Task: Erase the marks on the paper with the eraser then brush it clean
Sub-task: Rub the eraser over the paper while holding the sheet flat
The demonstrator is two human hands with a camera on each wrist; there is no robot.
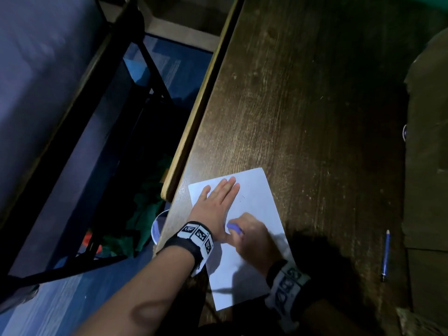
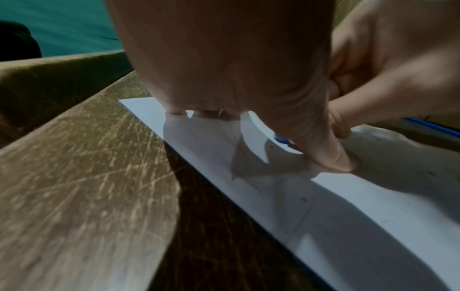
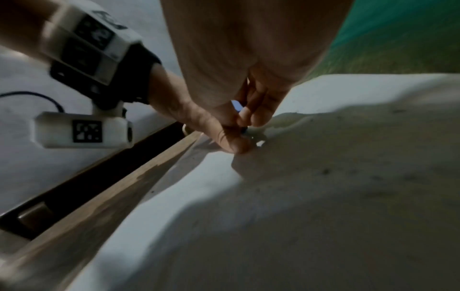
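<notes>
A white sheet of paper (image 1: pixel 257 197) lies on the dark wooden desk (image 1: pixel 315 117) near its left edge. My left hand (image 1: pixel 218 202) lies flat on the sheet's upper left part, fingers straight, pressing it down. Just right of that thumb, my right hand (image 1: pixel 252 236) grips a blue eraser (image 1: pixel 234 227) against the paper. In the left wrist view the eraser (image 2: pixel 281 140) peeks out behind the thumb, on the paper (image 2: pixel 373 206). The right wrist view shows curled fingers (image 3: pixel 251 116) round a sliver of blue eraser (image 3: pixel 236 105). Faint pencil marks (image 1: pixel 242 198) and small dark crumbs dot the sheet.
A blue pencil (image 1: pixel 386 255) lies on the desk to the right of the paper. A dark bulky object (image 1: pixel 426 141) fills the desk's right side. Left of the desk edge (image 1: pixel 191 122), the floor holds a black frame and a blue-rimmed bucket (image 1: pixel 158 226).
</notes>
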